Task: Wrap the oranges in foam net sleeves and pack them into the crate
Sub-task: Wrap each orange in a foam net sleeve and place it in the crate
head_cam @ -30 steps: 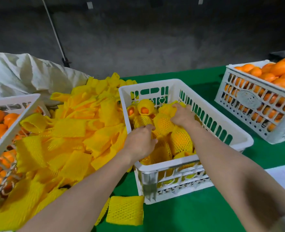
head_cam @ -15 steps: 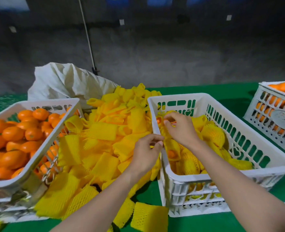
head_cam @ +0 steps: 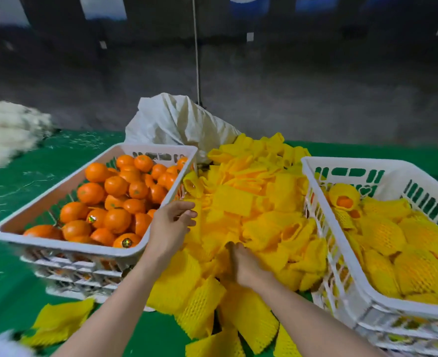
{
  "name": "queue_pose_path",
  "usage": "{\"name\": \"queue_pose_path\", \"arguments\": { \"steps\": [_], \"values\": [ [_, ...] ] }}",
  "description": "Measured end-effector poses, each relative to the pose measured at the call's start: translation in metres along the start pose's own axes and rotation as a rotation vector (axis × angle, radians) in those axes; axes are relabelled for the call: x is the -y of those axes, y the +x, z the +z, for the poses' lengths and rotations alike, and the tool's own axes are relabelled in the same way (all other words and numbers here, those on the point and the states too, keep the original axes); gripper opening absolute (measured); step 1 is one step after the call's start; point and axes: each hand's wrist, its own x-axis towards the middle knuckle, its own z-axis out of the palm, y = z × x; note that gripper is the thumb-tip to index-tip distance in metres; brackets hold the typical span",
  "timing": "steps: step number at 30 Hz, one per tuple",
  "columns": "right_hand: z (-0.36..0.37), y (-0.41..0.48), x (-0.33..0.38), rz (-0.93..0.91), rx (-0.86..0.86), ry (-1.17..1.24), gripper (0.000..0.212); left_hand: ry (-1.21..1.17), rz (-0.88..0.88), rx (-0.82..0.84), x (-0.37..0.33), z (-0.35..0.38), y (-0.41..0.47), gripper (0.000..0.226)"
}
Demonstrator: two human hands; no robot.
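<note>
Left hand (head_cam: 172, 227) loosely open, empty, beside orange crate (head_cam: 71, 245); right hand (head_cam: 244, 266) fingertips in foam sleeve pile (head_cam: 238, 202), grip unclear.

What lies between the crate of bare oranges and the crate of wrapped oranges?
The pile of yellow foam net sleeves fills that stretch, as the head view shows; the left hand and the right hand are at it.
</note>
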Motion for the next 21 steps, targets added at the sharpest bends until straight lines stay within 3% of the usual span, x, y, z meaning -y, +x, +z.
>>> {"name": "queue_pose_path", "arguments": {
  "steps": [3,6,8,11,13,15,21],
  "values": [
    [-0.003,0.009,0.001,0.068,-0.079,-0.081,0.04,0.022,0.024,0.027,0.004,-0.018,0.001,0.02],
    [-0.037,0.009,0.006,0.092,-0.289,0.079,0.037,0.058,0.034,0.105,0.005,-0.025,0.005,0.019],
    [-0.069,0.002,0.014,-0.023,-0.419,0.251,0.035,0.17,0.088,0.215,0.002,-0.024,0.009,0.031],
    [-0.112,-0.019,0.032,-0.266,-0.337,0.545,0.033,0.301,0.153,0.392,-0.007,-0.02,0.017,0.061],
    [-0.126,-0.031,0.042,-0.365,-0.265,0.639,0.038,0.347,0.168,0.474,-0.013,-0.018,0.023,0.046],
    [-0.128,-0.034,0.05,-0.381,-0.328,0.645,0.042,0.356,0.221,0.433,-0.014,-0.019,0.025,0.023],
    [-0.111,-0.022,0.08,-0.306,-0.726,0.438,0.025,0.351,0.242,0.226,-0.007,-0.034,0.027,0.043]
  ]
}}
